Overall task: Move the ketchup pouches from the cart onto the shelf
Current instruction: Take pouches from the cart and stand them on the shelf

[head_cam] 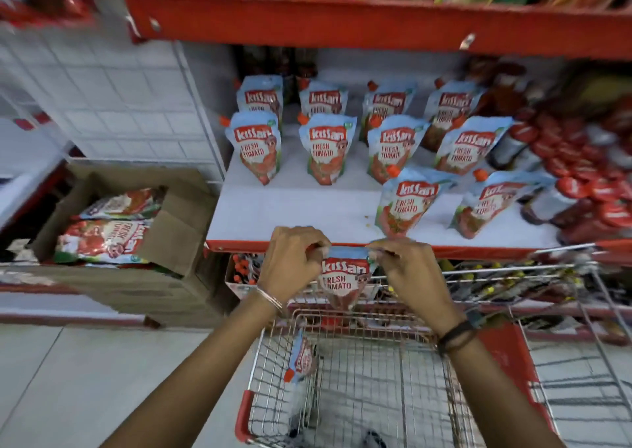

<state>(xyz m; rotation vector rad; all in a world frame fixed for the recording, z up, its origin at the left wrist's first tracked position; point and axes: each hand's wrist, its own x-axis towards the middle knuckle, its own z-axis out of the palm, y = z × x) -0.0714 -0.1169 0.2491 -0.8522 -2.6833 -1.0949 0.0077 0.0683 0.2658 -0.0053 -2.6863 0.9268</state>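
Nearest to me, at the bottom centre of the frame, sits the wire cart [359, 379], its basket mostly bare mesh. One ketchup pouch [300, 358] leans upright against the cart's left wall, orange cap pointing down.

Just above the cart's far rim, in the middle of the frame, I have both hands on a second pouch, the held pouch [345, 278]. My left hand [294, 263] pinches its top left corner with fingers curled in, and my right hand [407, 269] pinches the top right corner the same way, so the pouch hangs flat between them with its label facing me. It hangs in the air over the cart's far end, just below the red front edge of the shelf [273, 215] (not touching the white shelf surface).

Beyond my hands, the shelf carries ten standing pouches [323, 146]: two near the front edge at right of centre, then a row of four, then four more behind. The front left of the shelf is bare white. At the right edge of the frame, red-capped bottles [581, 180] crowd beside the pouches.

At the left of the frame, lower than the shelf, an open cardboard box [164, 228] holds more pouches lying flat. Along the top of the frame runs a red upper shelf [342, 20] with blurred green and yellow packets on it.
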